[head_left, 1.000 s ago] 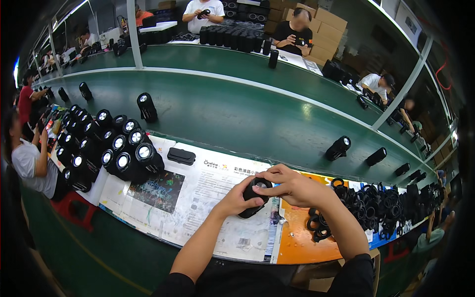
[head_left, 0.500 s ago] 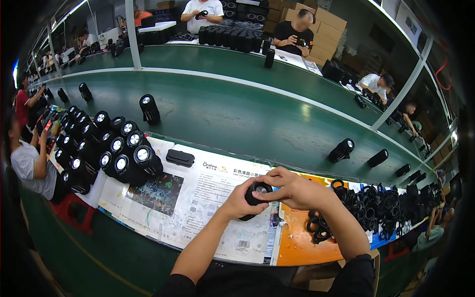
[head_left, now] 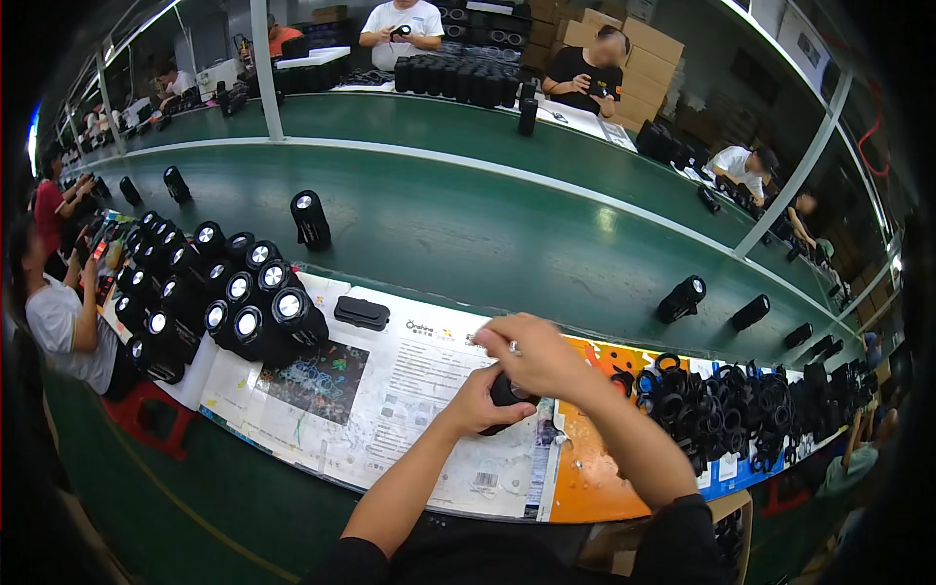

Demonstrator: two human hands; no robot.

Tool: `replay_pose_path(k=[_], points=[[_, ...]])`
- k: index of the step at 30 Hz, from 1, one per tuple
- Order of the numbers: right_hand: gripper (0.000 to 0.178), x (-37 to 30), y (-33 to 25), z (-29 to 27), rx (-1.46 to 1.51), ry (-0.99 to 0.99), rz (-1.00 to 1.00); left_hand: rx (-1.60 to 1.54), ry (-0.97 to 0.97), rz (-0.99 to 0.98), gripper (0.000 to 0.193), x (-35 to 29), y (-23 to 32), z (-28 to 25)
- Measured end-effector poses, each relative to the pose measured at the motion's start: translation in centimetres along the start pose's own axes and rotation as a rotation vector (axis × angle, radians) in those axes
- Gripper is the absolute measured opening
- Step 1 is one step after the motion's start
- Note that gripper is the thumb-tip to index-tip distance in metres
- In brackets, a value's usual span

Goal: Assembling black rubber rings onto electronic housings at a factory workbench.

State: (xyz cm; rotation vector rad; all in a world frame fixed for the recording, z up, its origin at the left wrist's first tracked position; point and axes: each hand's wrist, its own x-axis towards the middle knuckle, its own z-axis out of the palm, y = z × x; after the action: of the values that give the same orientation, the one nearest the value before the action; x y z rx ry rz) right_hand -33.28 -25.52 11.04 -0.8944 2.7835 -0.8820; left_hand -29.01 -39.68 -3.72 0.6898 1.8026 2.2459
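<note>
My left hand [head_left: 476,404] is wrapped round a black cylindrical speaker [head_left: 504,394] that stands over the white printed board [head_left: 409,463]. Above the speaker's top, my right hand [head_left: 538,359] has its fingers curled in, and a small shiny bit shows between them. What it holds, if anything, is too small to name. The right hand covers part of the speaker's upper end. Beyond my left hand lies a flat black oblong piece [head_left: 362,312]. To the right of my right forearm is a heap of black rings [head_left: 717,414] on the orange and blue boards.
Several black speakers with silver round ends [head_left: 244,292] stand grouped at the left. A green conveyor belt [head_left: 439,224] runs behind the bench, with single speakers [head_left: 311,220] spaced along it. Co-workers [head_left: 590,73] sit across the belt, another person [head_left: 68,317] at the left.
My right hand has lifted off the speaker's top and moved slightly up, its fingers now curled. My left hand keeps its hold on the speaker. The whole view has shifted a little.
</note>
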Motion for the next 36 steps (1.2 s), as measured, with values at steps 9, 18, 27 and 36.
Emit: replay_pose_path(k=[9,18,27,36], points=[[0.034,0.9,1.1,4.7,-0.011,0.073,0.121,-0.094,0.048,-0.010,0.057,-0.6,1.3,0.8],[0.034,-5.0,7.6,10.3,0.860,0.509,0.269,-0.761,0.220,0.105,0.067,0.1,0.6,-1.5],[0.040,-9.4,3.7,11.5,1.615,0.248,0.391,-0.523,0.215,0.198,0.048,0.5,3.1,-3.4],[0.033,-7.7,3.1,11.3,1.094,0.530,0.546,-0.609,0.308,0.037,0.033,-1.3,5.1,-2.5]])
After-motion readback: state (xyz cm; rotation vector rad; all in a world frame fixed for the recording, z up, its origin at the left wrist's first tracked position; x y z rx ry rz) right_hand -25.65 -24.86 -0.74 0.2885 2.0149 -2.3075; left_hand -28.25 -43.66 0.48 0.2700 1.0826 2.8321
